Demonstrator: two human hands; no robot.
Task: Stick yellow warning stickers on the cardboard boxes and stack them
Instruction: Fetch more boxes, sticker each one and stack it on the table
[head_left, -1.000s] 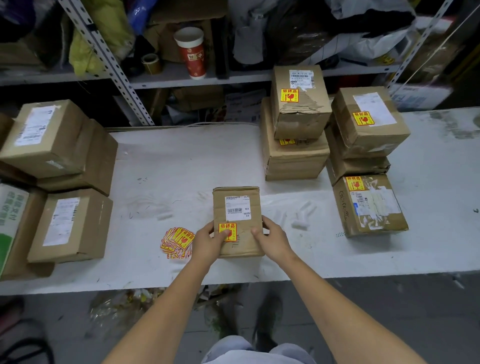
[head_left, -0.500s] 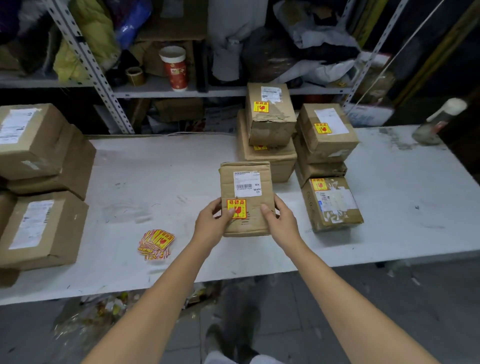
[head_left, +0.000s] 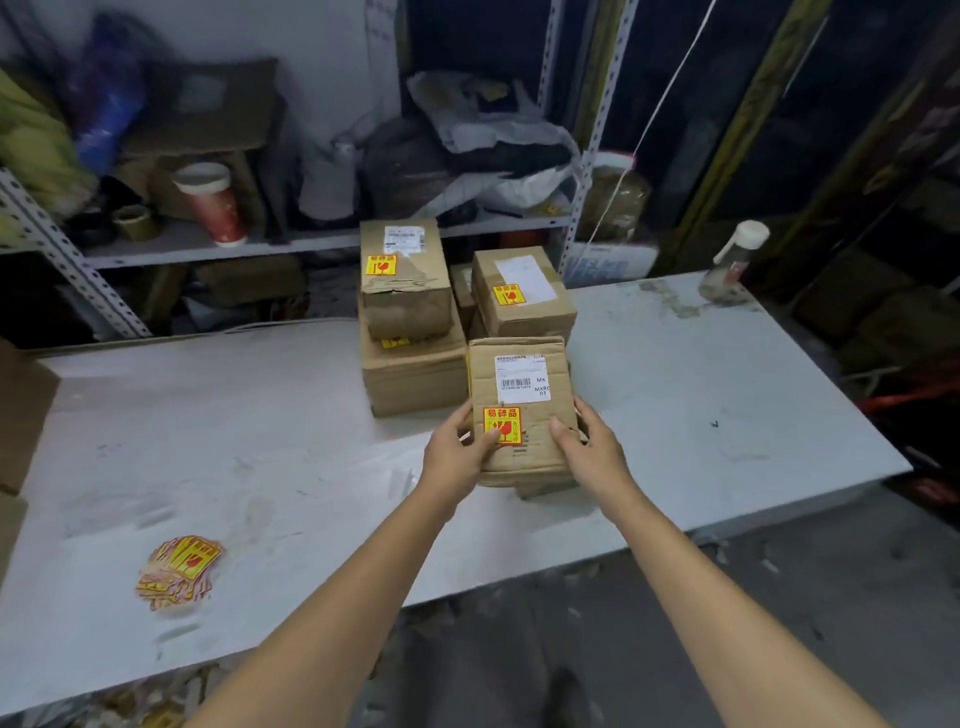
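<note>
White counter (head_left: 260, 441) carries two stickered stacks (head_left: 410, 364) at far centre. The cardboard box (head_left: 519, 379), long axis near to far, bears its yellow sticker (head_left: 502, 425) and sits over a lower box (head_left: 548, 488) near the right stack; contact cannot be told. The left hand (head_left: 457, 457) and right hand (head_left: 592, 452), equally near, grip its near sides.

A cardboard box (head_left: 540, 431) with a white shipping label and a yellow warning sticker (head_left: 502, 426) on top is gripped at its near corners by the left hand (head_left: 457, 457) and right hand (head_left: 592, 452). It sits over a lower box (head_left: 545, 488). Just beyond stand a left stack (head_left: 410, 322) and a right stack (head_left: 522, 306) of stickered boxes. A sticker pile (head_left: 179, 571) lies at the surface's (head_left: 727, 389) near left.
</note>
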